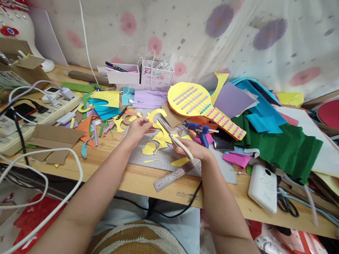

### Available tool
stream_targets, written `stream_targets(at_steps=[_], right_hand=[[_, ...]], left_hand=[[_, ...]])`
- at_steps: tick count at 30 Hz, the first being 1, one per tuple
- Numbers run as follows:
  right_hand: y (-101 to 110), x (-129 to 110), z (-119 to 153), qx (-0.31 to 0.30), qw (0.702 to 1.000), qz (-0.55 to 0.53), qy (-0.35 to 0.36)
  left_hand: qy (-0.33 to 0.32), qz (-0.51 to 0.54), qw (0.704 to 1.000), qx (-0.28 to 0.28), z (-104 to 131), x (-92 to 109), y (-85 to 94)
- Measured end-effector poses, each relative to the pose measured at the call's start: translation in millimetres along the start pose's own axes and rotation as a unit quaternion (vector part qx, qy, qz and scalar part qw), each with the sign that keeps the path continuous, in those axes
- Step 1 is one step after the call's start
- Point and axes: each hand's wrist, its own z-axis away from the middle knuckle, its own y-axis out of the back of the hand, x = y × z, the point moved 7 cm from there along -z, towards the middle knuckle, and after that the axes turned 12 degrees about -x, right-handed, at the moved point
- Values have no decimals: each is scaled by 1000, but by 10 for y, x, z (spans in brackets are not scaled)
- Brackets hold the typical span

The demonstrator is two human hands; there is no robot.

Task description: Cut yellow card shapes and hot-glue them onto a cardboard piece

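My left hand pinches a curved yellow paper piece at its lower left end. In my right hand is a pair of scissors with pale handles. Its metal blades point up and left, beside the curved piece; whether they touch it is hard to tell. Below both hands, yellow paper scraps lie on a grey cutting mat. A metal ruler rests across the mat's front edge.
Behind my right hand are a blue glue gun and a yellow paper guitar shape. Green crepe paper and a white power bank lie right. Power strips and a looping white cable are left.
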Motion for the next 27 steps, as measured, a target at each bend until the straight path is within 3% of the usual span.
stream_targets(at_steps=[10,27], right_hand=[[-140,104,-115,-25,995,-96,8],[-135,102,-106,-37,997,-71,13]], left_hand=[[23,31,999,-2,-1,-82,-64],[43,42,998,5,6,-110,-75]])
